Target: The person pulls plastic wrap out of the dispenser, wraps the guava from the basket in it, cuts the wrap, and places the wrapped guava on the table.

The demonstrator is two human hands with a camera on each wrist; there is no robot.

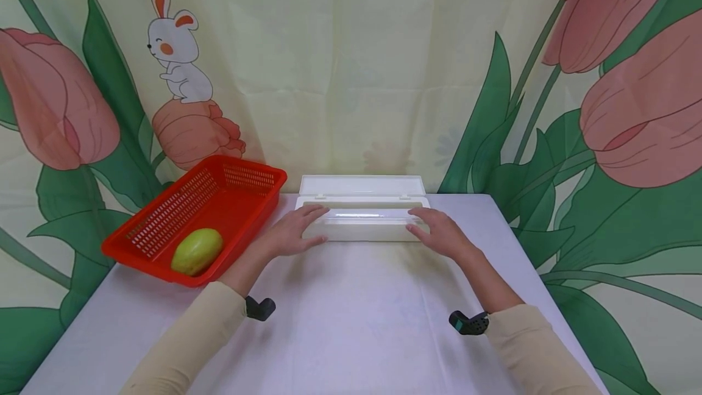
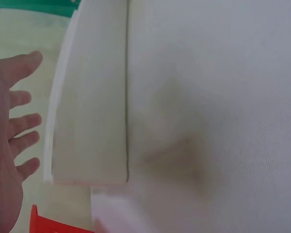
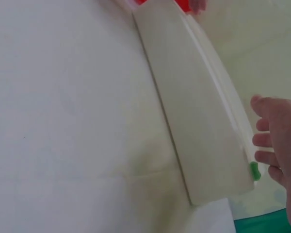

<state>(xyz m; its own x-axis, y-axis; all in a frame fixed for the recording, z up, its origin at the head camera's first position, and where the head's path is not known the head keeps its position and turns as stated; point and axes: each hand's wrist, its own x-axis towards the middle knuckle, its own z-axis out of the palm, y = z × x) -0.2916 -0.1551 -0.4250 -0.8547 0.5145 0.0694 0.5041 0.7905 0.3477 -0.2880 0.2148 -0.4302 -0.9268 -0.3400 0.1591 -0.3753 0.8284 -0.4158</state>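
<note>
A long white box (image 1: 367, 234) stands at the back of the table with its lid (image 1: 362, 185) tipped back. Inside it lies a shiny, clear roll (image 1: 366, 214) that looks like plastic wrap. My left hand (image 1: 289, 233) is at the box's left end, thumb and fingers spread apart, holding nothing. At the other end, my right hand (image 1: 443, 234) has its fingers extended inward over the corner, also without a grip. Both wrist views show the box's plain front wall (image 2: 94, 102) beside the fingers. A small green piece (image 3: 254, 171) shows at the box's right end.
To the left, a red plastic basket (image 1: 265, 212) with slotted walls sits at an angle, close by my left forearm. A yellow-green fruit (image 1: 197, 251), like a mango, lies in it. White cloth covers the table (image 1: 351, 322). A printed curtain (image 1: 373, 66) hangs right behind the box.
</note>
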